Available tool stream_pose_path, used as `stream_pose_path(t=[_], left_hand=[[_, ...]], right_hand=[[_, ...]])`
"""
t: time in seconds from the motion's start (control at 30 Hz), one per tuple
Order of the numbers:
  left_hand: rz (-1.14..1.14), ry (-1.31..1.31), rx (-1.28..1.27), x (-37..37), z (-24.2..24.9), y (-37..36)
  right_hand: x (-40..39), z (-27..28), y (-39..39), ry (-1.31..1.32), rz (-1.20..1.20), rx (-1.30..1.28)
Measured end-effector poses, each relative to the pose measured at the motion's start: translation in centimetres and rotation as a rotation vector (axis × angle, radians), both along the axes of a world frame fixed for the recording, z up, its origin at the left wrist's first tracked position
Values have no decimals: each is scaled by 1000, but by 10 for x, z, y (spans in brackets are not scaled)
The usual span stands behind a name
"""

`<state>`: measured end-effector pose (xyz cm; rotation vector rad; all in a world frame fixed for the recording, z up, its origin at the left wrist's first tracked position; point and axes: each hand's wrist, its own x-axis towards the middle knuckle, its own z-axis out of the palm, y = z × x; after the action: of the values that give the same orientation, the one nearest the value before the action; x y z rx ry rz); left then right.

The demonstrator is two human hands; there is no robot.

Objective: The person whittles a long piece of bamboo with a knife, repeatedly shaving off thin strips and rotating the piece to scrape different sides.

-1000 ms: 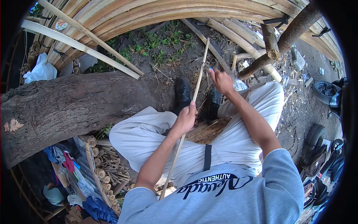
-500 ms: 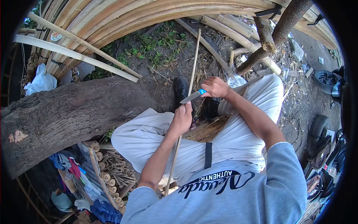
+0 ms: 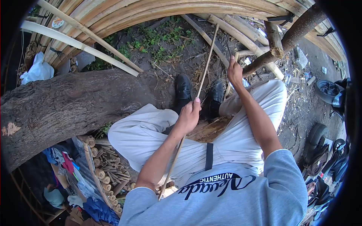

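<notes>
A long thin wooden stick (image 3: 207,64) runs from near my lap up past my shoes. My left hand (image 3: 188,116) is closed round its middle, with the thumb lying along it. Up and to the right, my right hand (image 3: 235,72) is closed on a knife, apart from the stick. The narrow dark blade (image 3: 228,49) points away from me above the fingers, while the handle is hidden in the fist. My light trousers (image 3: 147,128) and black shoes (image 3: 183,90) are below and beside the stick.
A thick trunk (image 3: 68,105) lies at the left. Bamboo strips (image 3: 151,17) arch across the top. A forked branch (image 3: 301,32) stands at upper right. Cut bamboo pieces (image 3: 115,165) are stacked at lower left, and a wheel (image 3: 326,88) is at the right.
My right hand has moved the knife away from the stick, forward and to the right. My left hand and the stick have shifted slightly forward and right.
</notes>
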<state>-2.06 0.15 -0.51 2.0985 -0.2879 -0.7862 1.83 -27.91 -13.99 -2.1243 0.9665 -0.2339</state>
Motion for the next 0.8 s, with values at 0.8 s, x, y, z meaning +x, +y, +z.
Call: stream_pose_path(t=[0.8], left_hand=[[-73,-220,256,-6,-5,-1]], right_hand=[[-15,23,46,-170,640,-555]])
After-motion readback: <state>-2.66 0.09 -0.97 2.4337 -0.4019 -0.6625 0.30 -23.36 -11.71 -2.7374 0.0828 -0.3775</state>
